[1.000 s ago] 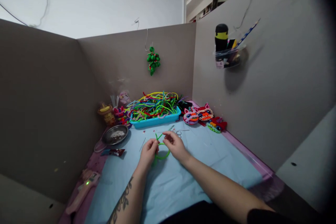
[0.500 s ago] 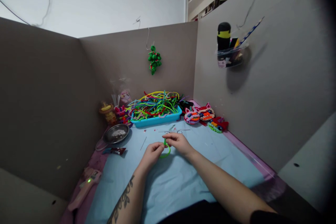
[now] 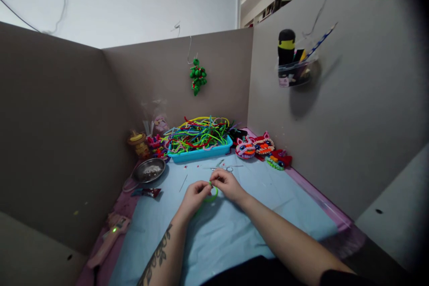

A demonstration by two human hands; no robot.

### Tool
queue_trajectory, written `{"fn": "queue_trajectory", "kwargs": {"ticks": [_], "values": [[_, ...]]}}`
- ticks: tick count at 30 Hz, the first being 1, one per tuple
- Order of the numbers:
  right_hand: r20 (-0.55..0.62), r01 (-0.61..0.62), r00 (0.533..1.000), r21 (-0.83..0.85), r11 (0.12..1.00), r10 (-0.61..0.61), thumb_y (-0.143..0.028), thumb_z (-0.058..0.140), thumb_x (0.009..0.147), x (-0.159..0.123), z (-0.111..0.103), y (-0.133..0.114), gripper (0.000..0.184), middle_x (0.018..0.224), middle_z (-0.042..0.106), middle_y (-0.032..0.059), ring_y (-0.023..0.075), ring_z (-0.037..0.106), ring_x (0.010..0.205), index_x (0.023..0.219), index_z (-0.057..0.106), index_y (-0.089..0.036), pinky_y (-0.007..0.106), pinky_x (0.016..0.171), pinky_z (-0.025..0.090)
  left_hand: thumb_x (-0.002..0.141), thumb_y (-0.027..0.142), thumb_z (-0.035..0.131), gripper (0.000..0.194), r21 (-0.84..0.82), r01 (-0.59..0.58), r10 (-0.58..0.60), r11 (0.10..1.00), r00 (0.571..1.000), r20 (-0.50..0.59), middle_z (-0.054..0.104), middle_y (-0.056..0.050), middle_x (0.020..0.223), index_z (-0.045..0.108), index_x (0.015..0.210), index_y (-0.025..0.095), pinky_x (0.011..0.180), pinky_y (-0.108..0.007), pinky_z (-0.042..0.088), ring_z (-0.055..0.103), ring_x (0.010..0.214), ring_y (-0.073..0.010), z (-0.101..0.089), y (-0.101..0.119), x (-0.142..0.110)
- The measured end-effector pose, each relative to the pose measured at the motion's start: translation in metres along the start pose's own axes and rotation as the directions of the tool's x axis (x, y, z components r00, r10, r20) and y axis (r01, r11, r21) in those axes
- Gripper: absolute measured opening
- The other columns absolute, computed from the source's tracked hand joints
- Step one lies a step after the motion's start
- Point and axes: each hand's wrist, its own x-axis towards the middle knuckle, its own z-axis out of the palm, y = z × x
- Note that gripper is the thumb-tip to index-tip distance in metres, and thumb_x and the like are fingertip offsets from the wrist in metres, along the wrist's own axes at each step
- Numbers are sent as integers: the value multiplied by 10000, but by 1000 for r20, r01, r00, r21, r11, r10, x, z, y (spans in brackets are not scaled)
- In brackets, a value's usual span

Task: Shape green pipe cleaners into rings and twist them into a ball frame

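A bright green pipe cleaner (image 3: 214,195) is bent into a loop between my hands, over the middle of the blue-covered table. My left hand (image 3: 197,195) pinches it with thumb and fingertips from the left. From the right, my right hand (image 3: 228,184) pinches the same piece, its fingertips touching or nearly touching those of the left. The fingers cover most of the spot where the ends meet. Just beyond my right hand lie scissors (image 3: 229,169), and a thin dark stick (image 3: 183,183) rests left of my hands.
Behind stands a blue tray (image 3: 201,155) heaped with colourful pipe cleaners. Fuzzy animal-face pieces (image 3: 246,148) sit to its right. On the left are a metal dish (image 3: 149,171) with white bits, a brown-red packet (image 3: 151,192) and a pink glue gun (image 3: 109,241) with a green light.
My hands have come together at the green pipe cleaner. Its upright ends, spread apart a second ago, were gathered and are now mostly hidden in my fingers.
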Motion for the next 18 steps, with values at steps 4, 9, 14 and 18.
{"fn": "queue_trajectory", "kwargs": {"ticks": [4, 9, 14, 18], "values": [[-74, -86, 993, 53, 995, 90, -234, 602, 714, -3, 4, 6, 172, 851, 572, 13, 137, 522, 730, 880, 578, -199, 245, 627, 409, 721, 372, 602, 226, 91, -47, 64, 995, 980, -188, 614, -21, 615, 656, 649, 165, 598, -239, 363, 509, 606, -149, -1, 1, -1], [-47, -162, 986, 18, 987, 163, -278, 596, 720, -2, 7, 11, 103, 672, 542, -11, 132, 505, 653, 718, 555, -183, 247, 602, 398, 689, 310, 655, 92, 238, -138, 212, 962, 921, -325, 658, -45, 737, 703, 714, 236, 767, -280, 373, 520, 748, -194, 0, 4, -7], [-82, -155, 984, 26, 988, 157, -281, 597, 717, -2, 8, 13, 108, 671, 548, -13, 129, 504, 644, 730, 560, -180, 255, 616, 402, 680, 291, 671, 54, 185, -132, 184, 974, 937, -296, 648, -52, 713, 704, 697, 251, 800, -298, 373, 517, 768, -214, 3, 6, -10], [-78, -189, 978, 46, 981, 192, -299, 594, 714, -2, 9, 14, 133, 599, 519, -25, 116, 480, 573, 682, 559, -174, 240, 554, 387, 671, 277, 684, 60, 160, -156, 203, 975, 917, -342, 654, -60, 731, 710, 714, 244, 797, -286, 372, 533, 794, -215, 3, 5, -10]]}}
